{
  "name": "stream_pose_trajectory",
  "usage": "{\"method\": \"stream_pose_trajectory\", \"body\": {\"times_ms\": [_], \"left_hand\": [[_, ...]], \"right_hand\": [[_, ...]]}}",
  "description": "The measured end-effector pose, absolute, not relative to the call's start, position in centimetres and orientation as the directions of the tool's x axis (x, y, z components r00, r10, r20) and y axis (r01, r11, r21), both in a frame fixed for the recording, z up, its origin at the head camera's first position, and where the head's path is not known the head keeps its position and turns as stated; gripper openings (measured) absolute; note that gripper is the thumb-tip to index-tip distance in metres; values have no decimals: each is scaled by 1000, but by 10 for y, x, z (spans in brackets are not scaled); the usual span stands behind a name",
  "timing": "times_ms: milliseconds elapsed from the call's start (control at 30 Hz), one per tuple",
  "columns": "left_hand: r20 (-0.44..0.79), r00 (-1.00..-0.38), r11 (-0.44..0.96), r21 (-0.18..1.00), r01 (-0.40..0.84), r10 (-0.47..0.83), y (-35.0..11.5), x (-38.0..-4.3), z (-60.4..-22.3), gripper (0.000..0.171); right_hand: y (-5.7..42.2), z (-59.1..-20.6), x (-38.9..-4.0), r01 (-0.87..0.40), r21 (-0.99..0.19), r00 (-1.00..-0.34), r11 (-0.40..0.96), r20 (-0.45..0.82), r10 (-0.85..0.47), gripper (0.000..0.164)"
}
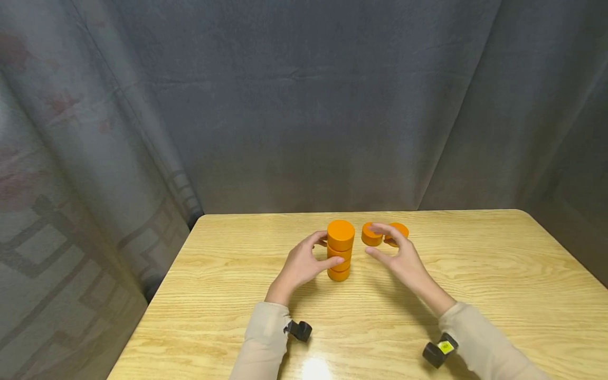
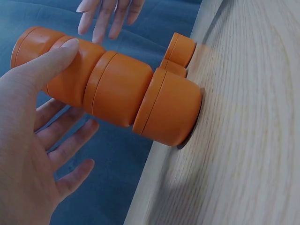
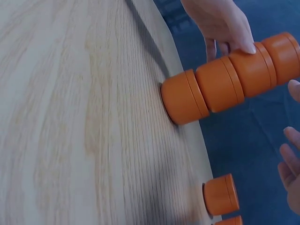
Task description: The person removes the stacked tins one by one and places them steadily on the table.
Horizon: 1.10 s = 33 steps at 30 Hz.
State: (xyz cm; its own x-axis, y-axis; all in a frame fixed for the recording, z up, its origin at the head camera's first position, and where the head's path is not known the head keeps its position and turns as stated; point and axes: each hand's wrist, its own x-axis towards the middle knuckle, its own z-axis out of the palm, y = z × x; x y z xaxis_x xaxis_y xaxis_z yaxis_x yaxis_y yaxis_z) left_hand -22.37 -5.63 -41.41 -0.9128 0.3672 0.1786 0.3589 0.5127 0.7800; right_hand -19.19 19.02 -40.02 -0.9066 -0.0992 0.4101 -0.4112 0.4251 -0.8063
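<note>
Several round orange lidded jars stand in an upright stack (image 1: 340,245) on the table. My left hand (image 1: 302,264) holds this stack around its upper part, thumb on the near side and index finger behind; in the left wrist view the thumb lies on the second jar (image 2: 70,75) from the top, while the other fingers spread loosely. To the right of the stack, my right hand (image 1: 404,259) is apart from it, thumb and fingers spread with nothing between them. Beyond its fingers are two more orange jars, a left one (image 1: 371,236) and a partly hidden right one (image 1: 401,231).
A light wood table (image 1: 199,316) bears everything. Grey curtains (image 1: 304,105) hang behind its far edge and along its left side. Each wrist wears a small black camera, a left one (image 1: 299,330) and a right one (image 1: 437,352).
</note>
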Motion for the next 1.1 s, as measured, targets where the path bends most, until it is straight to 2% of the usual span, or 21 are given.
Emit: {"method": "stream_pose_trajectory", "body": {"times_ms": [533, 1100], "left_hand": [[174, -914, 505, 788, 352, 366, -56, -223, -414, 67], [180, -910, 503, 785, 362, 374, -57, -224, -416, 64]], "right_hand": [[174, -399, -191, -468, -798, -882, 380, 450, -142, 49], [153, -392, -191, -400, -844, -916, 356, 374, -144, 55]]}}
